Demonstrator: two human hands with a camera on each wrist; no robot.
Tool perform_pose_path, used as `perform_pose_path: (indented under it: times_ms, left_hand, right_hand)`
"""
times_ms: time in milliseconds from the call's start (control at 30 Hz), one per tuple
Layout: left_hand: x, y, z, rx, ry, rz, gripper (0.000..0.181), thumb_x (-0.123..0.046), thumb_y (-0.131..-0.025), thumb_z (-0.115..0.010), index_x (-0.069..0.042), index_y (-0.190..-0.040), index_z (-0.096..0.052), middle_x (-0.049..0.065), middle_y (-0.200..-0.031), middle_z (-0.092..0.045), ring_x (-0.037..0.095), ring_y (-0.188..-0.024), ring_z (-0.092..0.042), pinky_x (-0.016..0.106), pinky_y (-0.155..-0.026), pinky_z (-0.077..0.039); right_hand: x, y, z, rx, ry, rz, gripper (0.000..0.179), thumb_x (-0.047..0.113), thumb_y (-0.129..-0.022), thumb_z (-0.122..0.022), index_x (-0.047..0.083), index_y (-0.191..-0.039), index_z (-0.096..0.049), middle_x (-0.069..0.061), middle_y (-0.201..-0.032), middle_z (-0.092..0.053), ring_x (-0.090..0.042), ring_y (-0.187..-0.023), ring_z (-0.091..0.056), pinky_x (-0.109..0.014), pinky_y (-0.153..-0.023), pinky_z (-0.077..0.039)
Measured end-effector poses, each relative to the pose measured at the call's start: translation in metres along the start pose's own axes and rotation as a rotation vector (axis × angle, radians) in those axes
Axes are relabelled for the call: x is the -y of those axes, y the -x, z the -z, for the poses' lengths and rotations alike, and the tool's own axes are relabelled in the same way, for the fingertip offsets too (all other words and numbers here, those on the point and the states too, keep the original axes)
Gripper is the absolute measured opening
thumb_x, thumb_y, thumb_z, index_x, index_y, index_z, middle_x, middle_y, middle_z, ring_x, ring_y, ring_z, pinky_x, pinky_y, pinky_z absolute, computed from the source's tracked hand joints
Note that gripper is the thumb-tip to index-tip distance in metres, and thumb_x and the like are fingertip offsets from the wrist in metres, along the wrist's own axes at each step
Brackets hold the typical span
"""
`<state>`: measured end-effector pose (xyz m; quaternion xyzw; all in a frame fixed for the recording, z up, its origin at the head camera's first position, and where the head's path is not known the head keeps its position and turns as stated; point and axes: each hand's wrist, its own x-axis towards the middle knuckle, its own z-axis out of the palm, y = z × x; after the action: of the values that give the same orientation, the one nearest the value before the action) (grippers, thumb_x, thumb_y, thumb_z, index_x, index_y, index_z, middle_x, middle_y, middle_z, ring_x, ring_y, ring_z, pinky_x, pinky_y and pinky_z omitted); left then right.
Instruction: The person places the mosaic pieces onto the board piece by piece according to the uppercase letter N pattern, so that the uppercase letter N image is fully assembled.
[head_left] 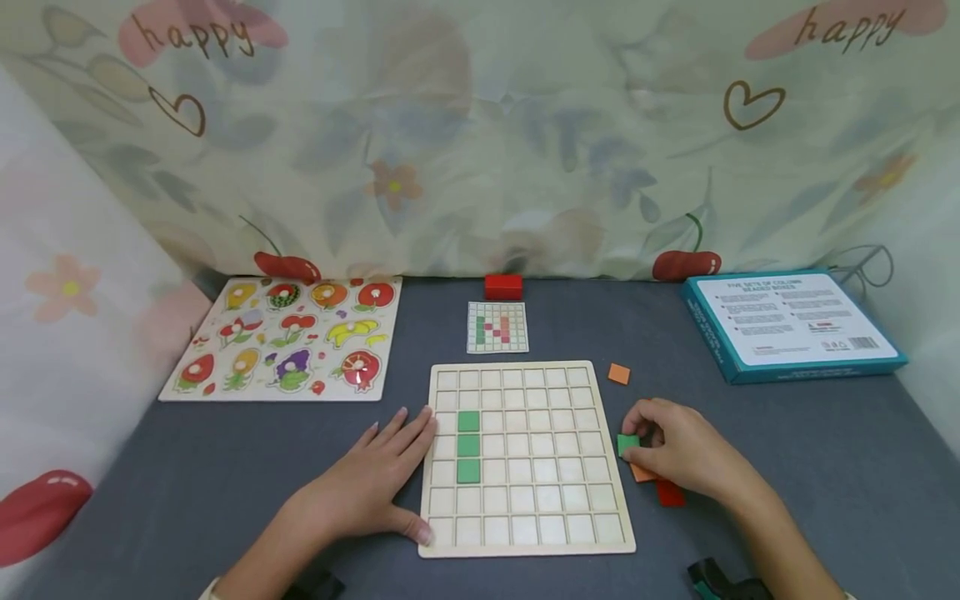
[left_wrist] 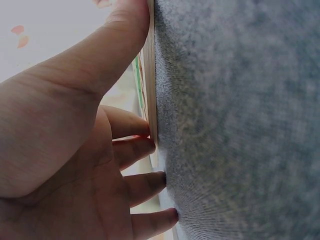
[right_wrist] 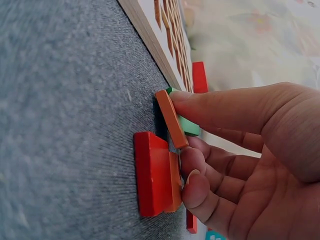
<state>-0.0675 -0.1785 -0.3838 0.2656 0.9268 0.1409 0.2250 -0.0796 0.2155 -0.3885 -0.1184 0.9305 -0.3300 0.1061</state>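
Note:
A pale wooden grid board (head_left: 527,552) lies in front of me. In its second column, three green tiles (head_left: 468,446) sit one below another. My left hand (head_left: 367,487) rests at the board's left edge, fingers spread, thumb at the lower corner; the left wrist view shows its fingertips (left_wrist: 159,179) along that side. Beyond the right edge, my right hand (head_left: 686,450) pinches a green tile (head_left: 627,446) between thumb and fingers. Close under this hand are an orange tile (right_wrist: 171,118) and a red tile (right_wrist: 151,172), with another orange piece (right_wrist: 175,182) beside the red one.
Behind the board lies a small pattern card (head_left: 498,346), with a red block (head_left: 503,287) behind it. A loose orange tile (head_left: 618,373) is near the board's upper right corner. A fruit puzzle board (head_left: 255,392) lies at left, a teal box (head_left: 798,325) at right.

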Motion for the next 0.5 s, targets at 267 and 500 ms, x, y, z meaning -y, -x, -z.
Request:
perform_pose_path:
  times_ms: [267,500]
  left_hand:
    - [-0.0010,0.0002,0.0006,0.004,-0.002,0.007,0.127,-0.074,-0.066,-0.074,-0.010,-0.161,-0.020,0.006,-0.167,-0.012,0.035,-0.152,-0.005,0.065,-0.115,-0.012]
    - [-0.0009,0.0002,0.0007,0.004,-0.001,0.009,0.127,-0.074,-0.066,-0.075,-0.010,-0.161,-0.020,0.006,-0.167,-0.013,0.035,-0.152,-0.005,0.065,-0.115,-0.012]
  right_hand:
    - [-0.0010,0.0002,0.0020,0.002,-0.034,0.008,0.016,0.009,-0.086,-0.079,0.013,-0.090,-0.064,0.003,-0.072,-0.055,-0.016,-0.067,-0.053,-0.028,-0.058,-0.046]
    - [-0.0010,0.0009,0.0078,-0.052,-0.085,0.040,0.008,0.003,-0.090,-0.073,0.009,-0.093,-0.068,0.001,-0.080,-0.061,-0.016,-0.072,-0.056,-0.027,-0.060,-0.050]
